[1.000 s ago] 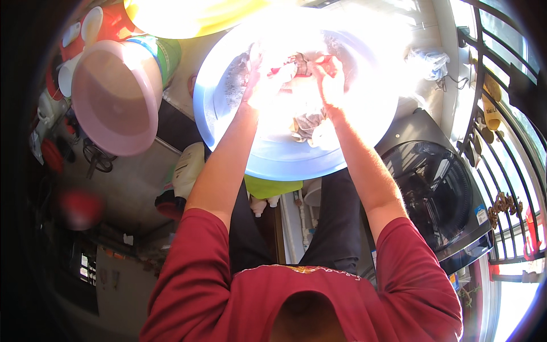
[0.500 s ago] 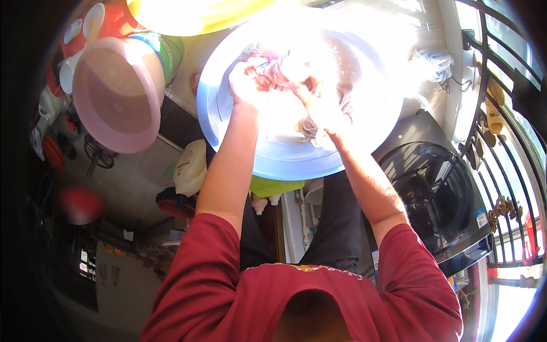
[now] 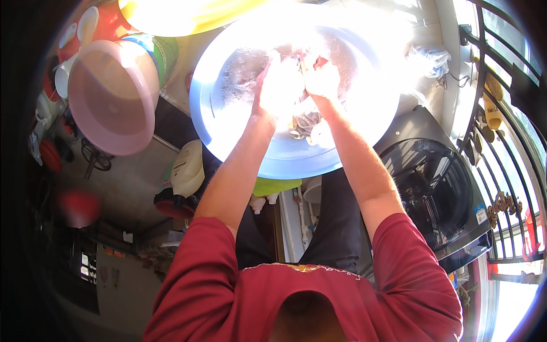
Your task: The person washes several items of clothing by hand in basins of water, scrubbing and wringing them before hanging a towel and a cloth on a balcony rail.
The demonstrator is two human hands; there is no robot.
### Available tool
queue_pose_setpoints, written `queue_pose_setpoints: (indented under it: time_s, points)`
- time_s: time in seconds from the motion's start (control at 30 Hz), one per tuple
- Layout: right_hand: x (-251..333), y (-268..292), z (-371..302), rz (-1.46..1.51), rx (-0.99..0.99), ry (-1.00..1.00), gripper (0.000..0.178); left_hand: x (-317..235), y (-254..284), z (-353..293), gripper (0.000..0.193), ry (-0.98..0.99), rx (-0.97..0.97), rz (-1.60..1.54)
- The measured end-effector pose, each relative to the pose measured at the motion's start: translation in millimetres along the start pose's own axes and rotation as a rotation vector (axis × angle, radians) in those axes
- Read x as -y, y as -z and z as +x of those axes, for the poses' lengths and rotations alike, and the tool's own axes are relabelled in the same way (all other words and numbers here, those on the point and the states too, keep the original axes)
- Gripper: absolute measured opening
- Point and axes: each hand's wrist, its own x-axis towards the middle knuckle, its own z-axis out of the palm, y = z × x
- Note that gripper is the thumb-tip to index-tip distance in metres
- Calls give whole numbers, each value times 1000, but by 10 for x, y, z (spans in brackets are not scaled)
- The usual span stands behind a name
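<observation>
A wide light-blue basin (image 3: 296, 165) holds foamy water and wet cloth, and strong sunlight bleaches much of it. Both hands are inside the basin, close together. My right hand (image 3: 323, 80) is closed, its fingers curled round a bit of wet cloth that the glare mostly hides. Beside it on the left, my left hand (image 3: 269, 97) has its thumb side up; its fingers are lost in the brightness. Below and between the wrists lies a bunched greyish, striped wet cloth (image 3: 307, 119).
A pink basin (image 3: 111, 108) rests against a green-and-blue bucket (image 3: 162, 57) at left, and a yellow basin (image 3: 176, 20) is at the top. A cream bottle (image 3: 188, 171) stands below the blue basin's left side. To the right are a black washing machine (image 3: 427, 188) and window bars (image 3: 501, 165).
My left hand has moved right and lost its visible grip on the pinkish cloth. My right hand has shifted slightly up. Foamy water now shows at the basin's left, where the cloth was.
</observation>
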Motion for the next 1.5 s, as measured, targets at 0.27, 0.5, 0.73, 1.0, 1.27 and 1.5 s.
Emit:
queue_pose_setpoints:
  time_s: [0.27, 0.5, 0.73, 1.0, 1.27, 1.5]
  points:
    - [-747, -552, 406, 58, -184, 323, 29, -142, 540, 732, 27, -674, 46, 1481]
    - [-365, -255, 298, 844, -26, 116, 29, -139, 204, 372, 40, -398, 212, 625]
    - [315, 614, -1091, -133, 86, 662, 27, -193, 94, -143, 41, 247, 137, -242]
    - [286, 859, -1229, -72, -2, 853, 22, -170, -59, -642, 37, 258, 122, 10]
    - [-158, 702, -635, 84, 100, 706, 27, 20, -241, -942, 48, 378, 193, 54]
    - [117, 615, -654, 897, 683, 64, 39, 97, 9, -853, 43, 309, 361, 66]
